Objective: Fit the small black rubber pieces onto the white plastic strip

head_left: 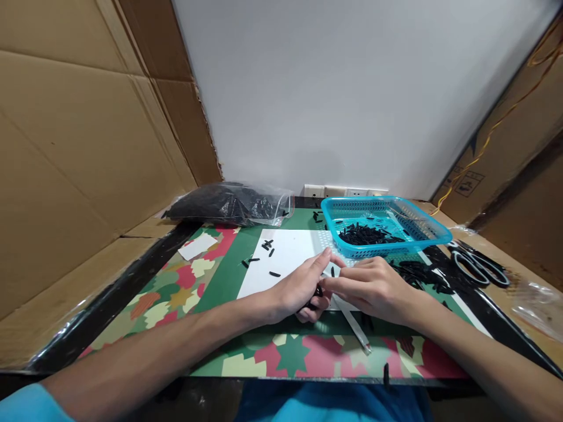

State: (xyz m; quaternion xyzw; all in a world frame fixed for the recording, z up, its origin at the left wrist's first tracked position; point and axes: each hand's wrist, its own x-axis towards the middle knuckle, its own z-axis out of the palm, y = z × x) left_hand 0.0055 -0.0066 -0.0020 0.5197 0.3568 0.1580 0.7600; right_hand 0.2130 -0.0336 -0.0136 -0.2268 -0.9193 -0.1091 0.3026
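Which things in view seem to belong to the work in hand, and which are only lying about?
Apparently in use: left hand, right hand, black pieces, white strip, blue basket.

Probably just lying about: scissors, white paper scrap, crumpled transparent plastic.

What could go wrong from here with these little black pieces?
The black pieces bunched in the left hand might slip out. The lone piece at the patterned tabletop's near edge could get knocked off. The loose pieces on the white sheet might be brushed astray.
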